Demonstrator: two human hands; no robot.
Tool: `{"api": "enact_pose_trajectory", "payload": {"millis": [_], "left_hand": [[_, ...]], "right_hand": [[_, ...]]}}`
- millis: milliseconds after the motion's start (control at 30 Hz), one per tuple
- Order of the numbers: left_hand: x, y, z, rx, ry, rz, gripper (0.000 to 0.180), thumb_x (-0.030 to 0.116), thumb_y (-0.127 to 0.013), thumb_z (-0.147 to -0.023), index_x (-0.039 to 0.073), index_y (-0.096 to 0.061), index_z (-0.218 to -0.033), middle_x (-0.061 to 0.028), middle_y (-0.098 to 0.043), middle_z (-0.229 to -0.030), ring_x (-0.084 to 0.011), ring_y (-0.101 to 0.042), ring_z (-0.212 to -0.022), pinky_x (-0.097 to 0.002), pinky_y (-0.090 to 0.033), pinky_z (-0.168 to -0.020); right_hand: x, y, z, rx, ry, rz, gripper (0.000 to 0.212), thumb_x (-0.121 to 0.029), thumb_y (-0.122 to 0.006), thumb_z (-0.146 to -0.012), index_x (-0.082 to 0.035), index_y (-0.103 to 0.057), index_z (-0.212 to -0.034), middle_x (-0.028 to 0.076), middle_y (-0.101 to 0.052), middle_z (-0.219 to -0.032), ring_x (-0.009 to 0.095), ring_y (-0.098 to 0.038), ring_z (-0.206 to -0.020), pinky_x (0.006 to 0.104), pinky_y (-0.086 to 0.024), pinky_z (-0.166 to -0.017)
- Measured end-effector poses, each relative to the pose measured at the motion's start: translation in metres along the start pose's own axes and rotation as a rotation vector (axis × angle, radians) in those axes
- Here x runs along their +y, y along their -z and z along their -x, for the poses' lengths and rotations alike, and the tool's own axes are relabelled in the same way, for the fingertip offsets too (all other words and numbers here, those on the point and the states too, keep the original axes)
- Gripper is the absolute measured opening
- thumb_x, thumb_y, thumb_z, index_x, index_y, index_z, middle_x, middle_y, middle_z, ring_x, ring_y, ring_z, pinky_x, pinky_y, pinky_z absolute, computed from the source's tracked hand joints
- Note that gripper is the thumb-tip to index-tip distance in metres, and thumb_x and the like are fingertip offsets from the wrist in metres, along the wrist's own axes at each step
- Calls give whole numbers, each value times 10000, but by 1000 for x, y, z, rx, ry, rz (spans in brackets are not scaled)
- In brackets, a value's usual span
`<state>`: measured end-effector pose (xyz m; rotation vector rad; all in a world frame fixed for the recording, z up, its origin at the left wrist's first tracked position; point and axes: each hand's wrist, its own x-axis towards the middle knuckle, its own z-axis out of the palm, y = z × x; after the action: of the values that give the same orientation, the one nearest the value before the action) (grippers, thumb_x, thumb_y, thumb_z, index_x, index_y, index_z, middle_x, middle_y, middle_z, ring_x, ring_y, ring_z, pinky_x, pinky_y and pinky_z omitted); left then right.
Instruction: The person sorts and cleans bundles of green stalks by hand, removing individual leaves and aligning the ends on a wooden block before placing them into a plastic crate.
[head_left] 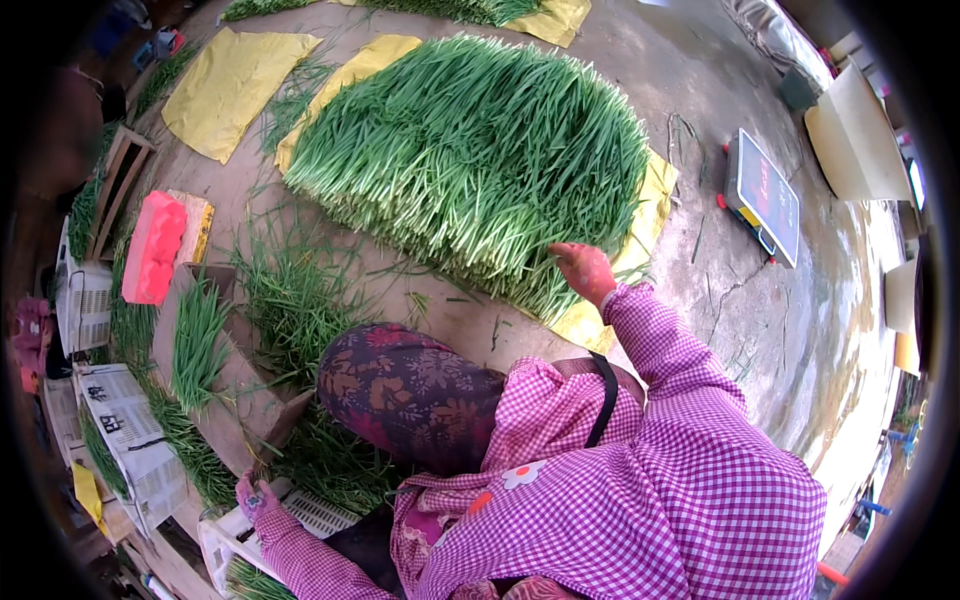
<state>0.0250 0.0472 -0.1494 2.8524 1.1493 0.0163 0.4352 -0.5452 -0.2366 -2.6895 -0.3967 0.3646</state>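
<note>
At twelve o'clock, a wide chive stack (480,150) lies on yellow sheets (235,85) on the floor. The right hand (585,270) touches its five o'clock edge, fingers held loosely together. At seven o'clock, the left hand (255,495) grips a white crate (300,515), fingers curled.

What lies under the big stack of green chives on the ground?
A yellow sheet shows under the chive stack, poking out along its right edge and far left corner. Its middle is covered, so nothing beneath there can be seen. The right hand touches the stack's near edge.
</note>
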Motion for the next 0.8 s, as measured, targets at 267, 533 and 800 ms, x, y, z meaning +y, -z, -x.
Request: {"api": "enact_pose_trajectory", "payload": {"millis": [267, 533, 800], "left_hand": [[13, 10, 26, 91, -59, 393, 267, 32, -569, -782, 46, -576, -1048, -112, -591, -965, -255, -594, -878, -332, -475, -795], [73, 53, 46, -275, -70, 233, 243, 102, -551, -824, 60, -571, -1062, -127, -596, -958, -273, -585, -918, -352, -464, -815], [75, 50, 48, -216, -119, 187, 248, 96, -560, -815, 44, -573, -1057, -132, -604, -978, -276, -592, -908, -350, -474, -803]], "right_hand": [[-45, -6, 8, -440, 129, -223, 294, -203, -518, -829, -148, -623, -1098, 114, -660, -947, 286, -635, -841, 368, -494, -779], [-92, -16, 5, -464, 322, -68, 317, -274, -520, -821, -150, -627, -1092, 109, -661, -954, 291, -629, -871, 378, -485, -800], [-41, 15, -56, -36, -56, -481, 264, -213, -544, -845, -98, -635, -1065, 85, -666, -892, 181, -631, -825, 297, -477, -758]]}}
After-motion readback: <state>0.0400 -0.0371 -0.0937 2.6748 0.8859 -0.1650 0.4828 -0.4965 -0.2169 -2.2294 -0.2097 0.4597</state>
